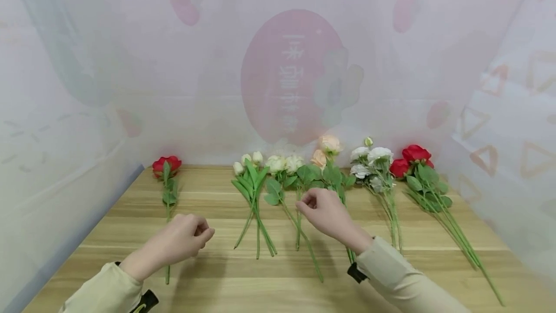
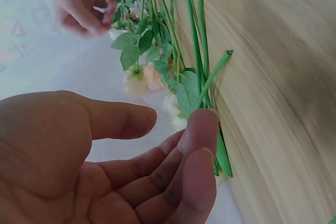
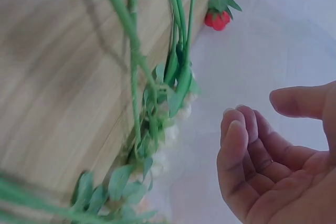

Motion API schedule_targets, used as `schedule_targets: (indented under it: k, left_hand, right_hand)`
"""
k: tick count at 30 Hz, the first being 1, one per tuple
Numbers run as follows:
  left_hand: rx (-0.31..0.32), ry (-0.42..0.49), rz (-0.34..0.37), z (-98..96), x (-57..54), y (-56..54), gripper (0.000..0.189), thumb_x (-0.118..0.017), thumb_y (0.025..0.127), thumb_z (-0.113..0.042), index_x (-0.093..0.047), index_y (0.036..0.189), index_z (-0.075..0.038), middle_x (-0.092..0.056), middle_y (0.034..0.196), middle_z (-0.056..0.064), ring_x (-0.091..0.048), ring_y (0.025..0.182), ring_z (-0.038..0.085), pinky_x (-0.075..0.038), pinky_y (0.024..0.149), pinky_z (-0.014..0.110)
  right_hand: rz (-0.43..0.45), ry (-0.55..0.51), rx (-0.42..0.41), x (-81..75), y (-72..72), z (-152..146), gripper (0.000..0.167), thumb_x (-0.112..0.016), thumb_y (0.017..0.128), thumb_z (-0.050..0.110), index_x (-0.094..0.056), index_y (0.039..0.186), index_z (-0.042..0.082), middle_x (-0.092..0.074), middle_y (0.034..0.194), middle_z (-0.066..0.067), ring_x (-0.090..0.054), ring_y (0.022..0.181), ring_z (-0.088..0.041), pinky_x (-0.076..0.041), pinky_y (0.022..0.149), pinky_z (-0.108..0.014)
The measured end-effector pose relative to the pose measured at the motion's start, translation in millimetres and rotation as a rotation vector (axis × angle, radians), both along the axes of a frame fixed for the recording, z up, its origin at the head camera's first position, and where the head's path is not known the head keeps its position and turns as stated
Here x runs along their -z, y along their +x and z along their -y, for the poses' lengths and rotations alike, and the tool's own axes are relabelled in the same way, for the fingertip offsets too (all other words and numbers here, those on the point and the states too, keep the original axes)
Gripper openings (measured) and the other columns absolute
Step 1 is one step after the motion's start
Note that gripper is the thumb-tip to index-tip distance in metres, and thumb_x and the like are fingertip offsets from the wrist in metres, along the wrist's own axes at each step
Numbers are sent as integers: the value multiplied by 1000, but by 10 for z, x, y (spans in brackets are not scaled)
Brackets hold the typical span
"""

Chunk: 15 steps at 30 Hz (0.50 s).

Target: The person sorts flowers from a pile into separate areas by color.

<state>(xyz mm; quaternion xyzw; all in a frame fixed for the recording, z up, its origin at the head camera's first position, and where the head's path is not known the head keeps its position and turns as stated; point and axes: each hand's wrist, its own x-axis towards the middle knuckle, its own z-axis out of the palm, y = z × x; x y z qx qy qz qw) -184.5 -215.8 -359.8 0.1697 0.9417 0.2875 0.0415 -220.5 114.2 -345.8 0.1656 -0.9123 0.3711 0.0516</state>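
Note:
My left hand (image 1: 180, 238) hovers over the table between a single red rose (image 1: 167, 165) and a bunch of white tulips (image 1: 253, 180). Its fingers bend loosely, with a gap to the thumb and nothing held, as the left wrist view shows. My right hand (image 1: 327, 211) is above the stems of the cream-white roses (image 1: 284, 163) and the peach roses (image 1: 328, 146), overlapping some of them in the head view. In the right wrist view, its thumb and relaxed fingers stand apart with nothing between them. The tulips' green stems (image 2: 202, 40) lie beyond the left fingertips.
Right of the peach roses lie white flowers (image 1: 379, 156) with a small bud, then several red roses (image 1: 417, 154) whose long stems reach toward the front right. All rest on a wooden table (image 1: 243, 289). A printed pale cloth (image 1: 208, 76) hangs behind and at both sides.

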Motion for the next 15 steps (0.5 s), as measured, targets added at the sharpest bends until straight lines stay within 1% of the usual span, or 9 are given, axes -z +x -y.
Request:
schedule_targets:
  k: [4,9,12,15]
  left_hand:
    - [-17,-10,-8,37,39,-61,19,-60,97,-14,-65,81,-6,-54,58,-3,-53,50,11,-45,52,30]
    - [-43,-25,-4,88,87,-136,19,-59,98,-14,-64,81,-6,-55,59,-1,-53,50,12,-46,54,31]
    - [-52,-36,-23,122,117,-176,20,-59,98,-14,-65,80,-5,-53,57,-2,-52,49,12,-45,53,32]
    - [-60,-46,-59,175,140,-214,22,-58,98,-13,-63,78,-6,-52,57,-3,-49,49,12,-42,50,31]
  right_hand:
    - [17,-52,36,34,111,-187,9,-66,95,15,-68,87,10,-61,74,2,-54,63,-15,-46,60,-34]
    - [22,-86,61,95,197,-373,11,-68,95,16,-69,86,9,-60,72,-1,-52,61,-16,-44,58,-32]
    - [30,-96,78,120,220,-458,12,-67,95,17,-69,86,10,-60,71,-2,-52,60,-16,-44,57,-32]
    - [18,-111,90,116,236,-532,10,-67,96,16,-70,88,10,-61,72,0,-53,61,-17,-44,57,-32]
